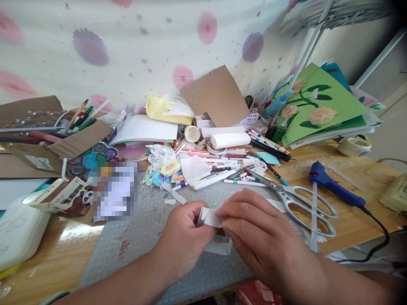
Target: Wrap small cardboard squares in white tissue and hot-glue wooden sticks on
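A small folded piece of white textured paper (212, 217) is pinched between both hands above the grey cutting mat (127, 254). My left hand (187, 237) is closed round its left side, thumb toward the front. Fingers of my right hand (257, 228) press together on its right edge, hiding part of it. Beneath the hands, a pale strip of paper (219, 246) lies on the mat. Large silver scissors (286, 195) rest with blades apart just beyond my right hand. A blue glue gun (337, 186) with a clear glue stick near it lies farther right.
Pens, paper scraps and a white roll (230, 140) crowd the mat's far side. On the left stand a cardboard box (76, 142) of tools and a panda-printed carton (68, 195). Green card (343, 106) leans at the back right. The glue gun's black cord (386, 237) hangs over the edge.
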Available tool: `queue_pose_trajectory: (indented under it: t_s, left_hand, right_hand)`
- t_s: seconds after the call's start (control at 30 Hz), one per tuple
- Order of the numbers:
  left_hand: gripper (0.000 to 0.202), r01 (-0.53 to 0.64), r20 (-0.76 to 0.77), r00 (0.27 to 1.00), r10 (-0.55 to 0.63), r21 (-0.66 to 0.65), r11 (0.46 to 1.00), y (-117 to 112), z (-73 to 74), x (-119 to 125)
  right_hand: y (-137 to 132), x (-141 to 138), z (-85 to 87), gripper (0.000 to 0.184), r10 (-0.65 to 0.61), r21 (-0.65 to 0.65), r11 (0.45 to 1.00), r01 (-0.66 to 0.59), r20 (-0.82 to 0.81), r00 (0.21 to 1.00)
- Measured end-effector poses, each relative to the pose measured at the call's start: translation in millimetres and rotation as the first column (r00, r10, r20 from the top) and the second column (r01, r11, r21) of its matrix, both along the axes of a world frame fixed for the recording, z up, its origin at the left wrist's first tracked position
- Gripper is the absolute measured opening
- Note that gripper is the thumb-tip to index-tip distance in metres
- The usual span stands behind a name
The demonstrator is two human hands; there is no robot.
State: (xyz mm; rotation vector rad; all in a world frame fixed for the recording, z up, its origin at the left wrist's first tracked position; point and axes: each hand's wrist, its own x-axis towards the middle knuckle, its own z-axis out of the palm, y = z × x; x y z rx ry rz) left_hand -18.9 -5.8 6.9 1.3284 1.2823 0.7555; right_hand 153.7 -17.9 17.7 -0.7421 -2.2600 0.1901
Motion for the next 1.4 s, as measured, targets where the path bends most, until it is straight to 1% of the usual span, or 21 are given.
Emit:
queue_pose_trajectory:
  t_s: [0.17,0.23,0.3,0.37,0.43,0.5,0.57,0.67,0.8,0.87,0.93,1.0,1.13,1.2,1.23,1.3,1.4]
  left_hand:
    - [0.016,-0.020,0.029,0.999,0.020,-0.011,1.000,0,-6.7,-2]
    - [0.013,-0.016,0.073,0.997,0.019,-0.037,0.999,1,-10.2,-3]
    - [0.011,-0.001,0.120,0.993,0.009,-0.067,0.998,1,-11.9,-2]
    - [0.011,0.008,0.126,0.992,0.002,-0.080,0.997,2,-11.5,-1]
    - [0.014,0.016,0.102,0.995,-0.008,-0.083,0.996,1,-9.8,1]
    - [0.017,0.027,0.075,0.997,-0.021,-0.086,0.996,1,-8.5,1]
    - [0.019,0.042,0.049,0.998,-0.038,-0.080,0.996,0,-8.0,1]
    - [0.023,0.063,0.000,0.998,-0.063,-0.043,0.997,-1,-8.0,0]
    - [0.026,0.083,-0.035,0.996,-0.083,-0.015,0.996,0,-7.1,0]
    - [0.026,0.083,-0.018,0.996,-0.084,-0.028,0.996,0,-6.2,1]
    - [0.025,0.084,0.016,0.996,-0.083,-0.046,0.995,0,-5.5,2]
    - [0.024,0.091,0.052,0.995,-0.088,-0.065,0.994,-1,-4.9,2]
    - [0.021,0.139,0.197,0.974,-0.116,-0.106,0.985,-4,-5.0,0]
    - [0.020,0.144,0.263,0.958,-0.111,-0.110,0.983,-4,-6.5,0]
    - [0.020,0.137,0.274,0.956,-0.102,-0.111,0.984,-4,-7.5,0]
    - [0.019,0.117,0.245,0.966,-0.086,-0.113,0.987,-3,-9.9,0]
    - [0.018,0.090,0.173,0.982,-0.070,-0.109,0.990,-3,-12.4,1]
  right_hand:
    - [-2,1,-5.7,0.022,-0.034,0.152,0.988,0.022,0.076,0.997]
    - [-2,2,-6.8,0.022,-0.045,0.158,0.987,0.029,0.098,0.994]
    - [-1,2,-5.9,0.020,-0.047,0.081,0.996,0.042,0.061,0.997]
    - [2,2,-3.1,0.017,-0.044,-0.049,0.998,0.043,-0.032,0.998]
    - [7,2,0.3,0.012,-0.090,-0.201,0.978,0.060,-0.142,0.986]
    - [12,2,3.0,0.008,-0.171,-0.344,0.934,0.096,-0.195,0.966]
    - [16,2,4.5,0.005,-0.226,-0.459,0.880,0.121,-0.182,0.957]
    - [20,3,5.2,0.003,-0.209,-0.576,0.810,0.112,-0.104,0.972]
    - [21,1,6.6,0.006,-0.221,-0.674,0.721,0.163,0.000,0.975]
    - [21,-1,8.2,0.006,-0.221,-0.685,0.702,0.194,0.050,0.974]
    - [22,-3,9.6,0.007,-0.221,-0.668,0.708,0.229,0.098,0.970]
    - [22,-5,9.9,0.008,-0.224,-0.636,0.728,0.254,0.130,0.966]
    - [21,-5,5.8,0.010,-0.236,-0.569,0.781,0.258,0.114,0.965]
    - [19,-5,2.6,0.009,-0.239,-0.527,0.812,0.252,0.095,0.966]
    - [19,-5,1.1,0.009,-0.236,-0.507,0.825,0.248,0.090,0.968]
    - [18,-4,-1.4,0.009,-0.227,-0.482,0.843,0.237,0.080,0.971]
    - [18,-3,-2.9,0.007,-0.229,-0.499,0.839,0.215,0.035,0.973]
